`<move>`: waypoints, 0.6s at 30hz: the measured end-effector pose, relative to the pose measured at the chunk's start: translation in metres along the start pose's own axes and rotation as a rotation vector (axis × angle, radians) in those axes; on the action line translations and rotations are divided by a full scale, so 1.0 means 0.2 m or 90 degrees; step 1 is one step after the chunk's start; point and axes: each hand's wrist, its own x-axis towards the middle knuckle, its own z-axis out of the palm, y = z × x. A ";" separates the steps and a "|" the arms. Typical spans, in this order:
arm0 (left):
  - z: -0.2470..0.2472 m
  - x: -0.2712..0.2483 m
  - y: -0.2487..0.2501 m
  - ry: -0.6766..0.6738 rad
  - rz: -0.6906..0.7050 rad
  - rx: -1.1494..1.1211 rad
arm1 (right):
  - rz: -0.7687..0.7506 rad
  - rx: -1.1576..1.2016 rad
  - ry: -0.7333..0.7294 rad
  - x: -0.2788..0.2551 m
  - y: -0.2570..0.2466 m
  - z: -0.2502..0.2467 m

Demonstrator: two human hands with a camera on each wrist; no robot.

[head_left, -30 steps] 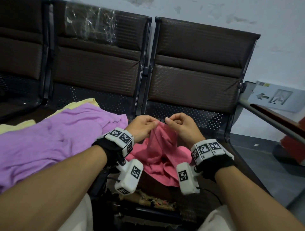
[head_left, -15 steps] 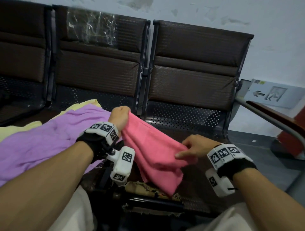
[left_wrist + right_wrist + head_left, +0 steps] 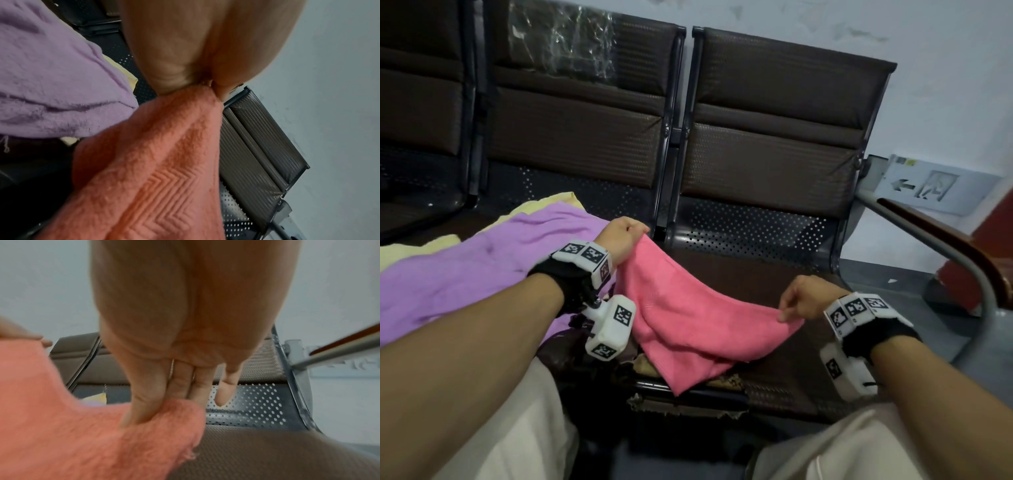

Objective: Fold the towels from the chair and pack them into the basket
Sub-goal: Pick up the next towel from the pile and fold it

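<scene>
A pink towel (image 3: 688, 318) hangs stretched between my two hands over the brown chair seat (image 3: 743, 284). My left hand (image 3: 625, 236) grips one corner, fingers curled tight round it, as the left wrist view shows on the pink towel (image 3: 164, 162). My right hand (image 3: 796, 305) pinches the opposite corner between thumb and forefinger; in the right wrist view the pink towel (image 3: 102, 426) sits under the thumb while the other fingers (image 3: 224, 389) stay extended. The towel's lower part droops over the seat's front edge. A purple towel (image 3: 465, 270) lies on the seat to the left, over a yellow towel (image 3: 544, 207). No basket is in view.
A row of brown seats with backrests (image 3: 774, 137) runs along a pale wall. A metal and wood armrest (image 3: 941, 246) curves past on the right. My knees in light trousers (image 3: 517, 428) are close to the seat's worn front edge (image 3: 688, 401).
My hands, together at the towel's top a second ago, have moved apart. The left went left and up, the right went right and down, spreading the pink towel between them.
</scene>
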 end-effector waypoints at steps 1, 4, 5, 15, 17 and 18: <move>0.00 0.00 -0.01 0.000 0.022 0.015 | 0.011 0.032 0.017 -0.01 0.01 0.00; -0.03 0.00 -0.06 0.011 0.047 0.090 | 0.051 0.096 0.081 -0.03 0.03 -0.02; -0.04 0.00 -0.08 0.014 0.047 0.107 | 0.066 0.113 0.110 -0.03 0.04 -0.02; -0.05 -0.07 -0.03 0.057 0.061 0.326 | 0.149 0.335 0.455 -0.05 0.05 -0.10; -0.07 -0.06 0.06 0.085 0.097 0.305 | 0.174 0.366 0.530 -0.07 0.04 -0.17; -0.08 -0.05 0.11 0.096 0.120 0.305 | 0.184 0.369 0.562 -0.09 0.03 -0.22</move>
